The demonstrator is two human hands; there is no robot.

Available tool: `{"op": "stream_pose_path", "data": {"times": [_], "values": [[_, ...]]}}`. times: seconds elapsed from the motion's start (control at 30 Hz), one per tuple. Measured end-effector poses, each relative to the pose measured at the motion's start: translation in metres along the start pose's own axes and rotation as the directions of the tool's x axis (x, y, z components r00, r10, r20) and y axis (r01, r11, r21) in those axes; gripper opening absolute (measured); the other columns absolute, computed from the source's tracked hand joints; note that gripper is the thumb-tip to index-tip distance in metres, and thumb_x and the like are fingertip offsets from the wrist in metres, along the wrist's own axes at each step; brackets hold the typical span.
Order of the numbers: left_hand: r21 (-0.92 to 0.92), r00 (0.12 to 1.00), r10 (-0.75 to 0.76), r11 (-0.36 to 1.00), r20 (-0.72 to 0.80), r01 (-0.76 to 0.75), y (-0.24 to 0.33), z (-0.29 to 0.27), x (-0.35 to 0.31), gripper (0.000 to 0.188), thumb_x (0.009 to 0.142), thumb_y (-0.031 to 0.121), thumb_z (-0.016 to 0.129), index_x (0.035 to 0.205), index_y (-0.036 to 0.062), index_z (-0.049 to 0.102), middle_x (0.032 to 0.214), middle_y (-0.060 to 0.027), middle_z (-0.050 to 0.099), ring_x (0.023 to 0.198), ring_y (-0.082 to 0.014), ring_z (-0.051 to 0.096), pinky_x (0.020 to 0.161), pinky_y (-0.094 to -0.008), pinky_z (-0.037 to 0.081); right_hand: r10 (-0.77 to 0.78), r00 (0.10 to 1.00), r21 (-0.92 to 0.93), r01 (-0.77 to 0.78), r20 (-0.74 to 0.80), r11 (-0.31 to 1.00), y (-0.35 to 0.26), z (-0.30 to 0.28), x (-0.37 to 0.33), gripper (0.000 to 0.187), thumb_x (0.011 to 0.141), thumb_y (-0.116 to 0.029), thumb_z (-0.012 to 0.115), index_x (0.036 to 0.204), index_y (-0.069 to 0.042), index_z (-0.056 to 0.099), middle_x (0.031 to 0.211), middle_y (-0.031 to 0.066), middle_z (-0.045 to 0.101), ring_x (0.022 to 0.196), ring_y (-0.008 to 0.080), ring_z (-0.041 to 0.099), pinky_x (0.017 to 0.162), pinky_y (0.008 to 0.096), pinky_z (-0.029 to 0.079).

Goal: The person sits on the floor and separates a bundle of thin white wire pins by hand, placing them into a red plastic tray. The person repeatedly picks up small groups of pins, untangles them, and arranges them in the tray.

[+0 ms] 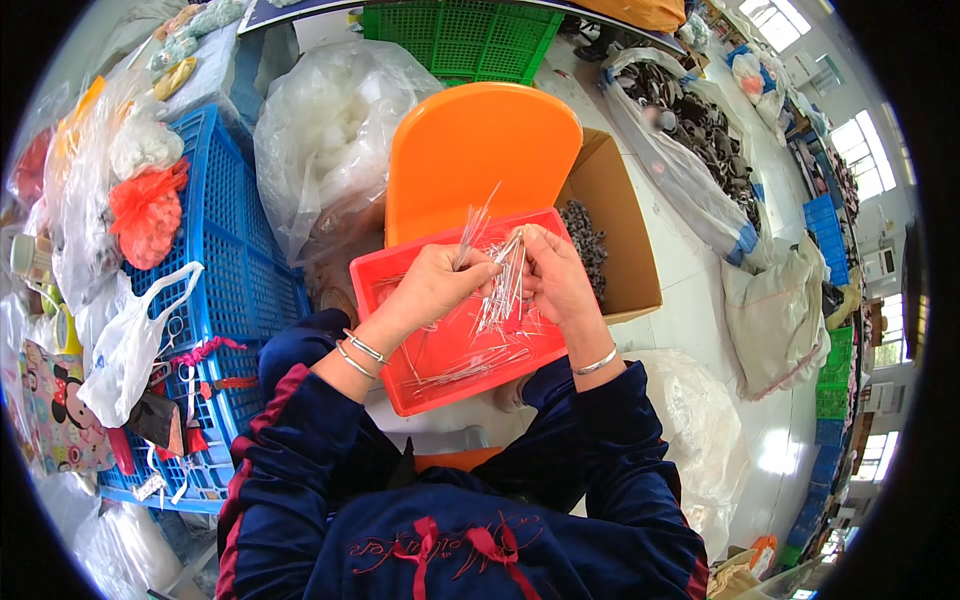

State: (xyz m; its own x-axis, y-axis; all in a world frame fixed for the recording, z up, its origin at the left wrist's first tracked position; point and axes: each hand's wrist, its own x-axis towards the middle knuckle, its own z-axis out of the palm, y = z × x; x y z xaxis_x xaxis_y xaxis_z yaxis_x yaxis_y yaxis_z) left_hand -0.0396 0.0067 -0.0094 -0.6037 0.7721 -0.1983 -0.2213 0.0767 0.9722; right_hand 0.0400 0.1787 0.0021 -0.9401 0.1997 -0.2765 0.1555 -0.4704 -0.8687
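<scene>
My left hand (440, 285) is closed over the left half of a red plastic tray (375, 345). Between its thumb and fingers sticks up a bundle of thin, silvery wire-like strands (474, 232). My right hand (560, 272), also closed, pinches the upper ends of several thin white strips (508, 280) that hang down over the tray. I cannot tell whether these are wires or plastic ties. More loose thin strips (480, 365) lie scattered on the tray floor. The tray rests about my knees, its far edge by an orange chair (480, 150).
A blue plastic crate (225, 210) stands at the left with bags and scissors on it. Beyond the tray are a clear bag of white material (335, 120), a green crate (460, 40) and a cardboard box (625, 235). Sacks (775, 320) lie on the right floor.
</scene>
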Motion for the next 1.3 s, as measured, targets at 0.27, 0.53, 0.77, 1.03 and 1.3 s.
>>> {"op": "stream_pose_path", "data": {"times": [0.27,0.53,0.77,1.03,1.3], "values": [[0.000,0.998,0.060,0.998,0.010,-0.060,-0.010,0.003,0.001,0.018,0.090,0.019,0.064,0.080,0.0044,0.067,0.065,0.0031,0.060,0.053,-0.0015,0.046,0.049,-0.0181,0.036,0.038,0.995,-0.058,-0.033,0.089,0.998,-0.006,0.001,-0.005,0.034,0.100,-0.029,0.048,0.098,0.002,0.063,0.059,-0.0032,0.041,0.047,0.0062,0.035,0.045,0.0226,0.029],[0.018,0.999,-0.037,0.999,0.004,0.037,-0.003,0.004,-0.002,0.018,0.089,0.019,0.063,0.078,0.0051,0.065,0.062,0.0038,0.056,0.052,-0.0018,0.044,0.047,-0.0181,0.034,0.013,0.997,-0.043,-0.009,0.080,0.999,-0.004,0.001,-0.005,0.029,0.098,-0.023,0.051,0.095,0.003,0.063,0.060,-0.0038,0.040,0.047,0.0058,0.035,0.045,0.0219,0.030],[-0.140,0.996,-0.086,0.986,0.035,0.090,-0.005,0.009,-0.001,0.019,0.091,0.019,0.061,0.081,0.0030,0.065,0.064,0.0030,0.056,0.050,-0.0019,0.039,0.045,-0.0178,0.029,-0.055,0.994,-0.054,0.061,0.091,0.997,0.001,-0.001,-0.001,0.024,0.097,-0.018,0.052,0.088,0.001,0.062,0.060,-0.0056,0.041,0.048,0.0025,0.034,0.045,0.0185,0.029],[-0.284,0.980,-0.136,0.943,0.145,0.173,-0.003,0.009,0.001,0.025,0.094,0.024,0.058,0.098,0.0012,0.068,0.069,0.0003,0.062,0.046,-0.0017,0.033,0.041,-0.0178,0.024,-0.110,0.994,-0.159,0.112,0.021,0.981,0.004,-0.002,0.002,0.024,0.098,-0.018,0.051,0.086,-0.001,0.063,0.060,-0.0054,0.044,0.049,0.0015,0.034,0.045,0.0172,0.028],[-0.225,0.986,-0.129,0.963,0.102,0.149,-0.010,0.007,0.003,0.021,0.094,0.021,0.058,0.093,0.0023,0.067,0.067,0.0009,0.060,0.047,-0.0019,0.035,0.042,-0.0172,0.025,-0.036,0.993,-0.129,0.051,0.114,0.990,0.003,-0.008,0.003,0.027,0.099,-0.021,0.051,0.098,0.001,0.065,0.063,-0.0036,0.047,0.050,0.0035,0.036,0.046,0.0185,0.029]]}}
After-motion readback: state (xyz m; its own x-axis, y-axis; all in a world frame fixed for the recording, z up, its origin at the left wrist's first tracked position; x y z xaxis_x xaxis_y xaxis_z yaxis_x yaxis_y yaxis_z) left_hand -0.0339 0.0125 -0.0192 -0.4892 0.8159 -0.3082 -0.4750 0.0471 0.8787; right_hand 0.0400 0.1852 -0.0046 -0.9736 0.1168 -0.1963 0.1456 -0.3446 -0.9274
